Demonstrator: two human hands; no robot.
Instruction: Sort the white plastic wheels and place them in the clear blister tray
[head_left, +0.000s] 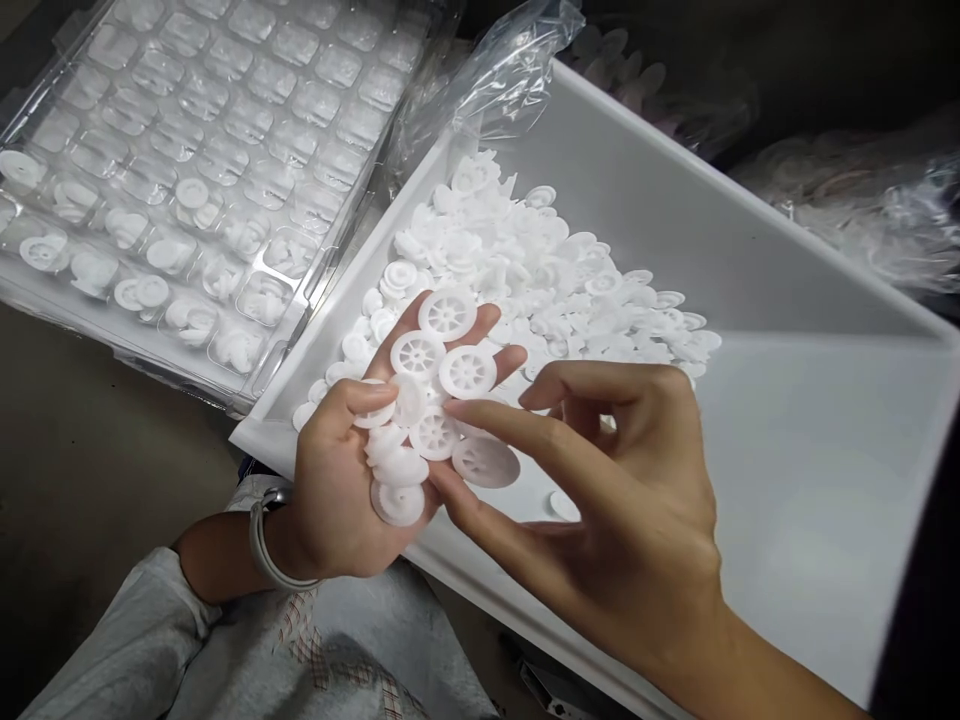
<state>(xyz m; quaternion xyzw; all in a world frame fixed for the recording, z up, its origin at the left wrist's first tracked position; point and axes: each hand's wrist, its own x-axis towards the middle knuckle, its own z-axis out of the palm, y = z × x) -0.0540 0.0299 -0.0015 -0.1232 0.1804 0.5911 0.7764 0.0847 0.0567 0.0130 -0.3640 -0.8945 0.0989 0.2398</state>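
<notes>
Insp.: Head view, L side. Report?

Clerk: L hand (330, 500) palm up over near L part of bin, gripping small pile of white wheels (418, 352), several spoked. Extended fingers underneath, bent thumb across pcs. Pale wristband (262, 545) on same wrist.

Insp.: R hand (645, 490)?

Clerk: In from R, w/ index tip and thumb tip at wheels in L palm, parted from each other. Can't tell re: actual pinch. Remaining fingers curled.

Insp.: Underneath?

Clerk: White bin (810, 480) under both hands. Inside, toward far L: heap of similar white parts (510, 250), plus loose disc (564, 505) just beside R thumb.

Insp.: Adjacent items?

Clerk: L of bin: clear tray (225, 165) w/ compartments, white pcs in rows nearest wearer. Clear plastic bag (502, 80) at bin's far L corner. Upper R, beyond bin wall: bagged pcs (885, 215), too dim to ID.
</notes>
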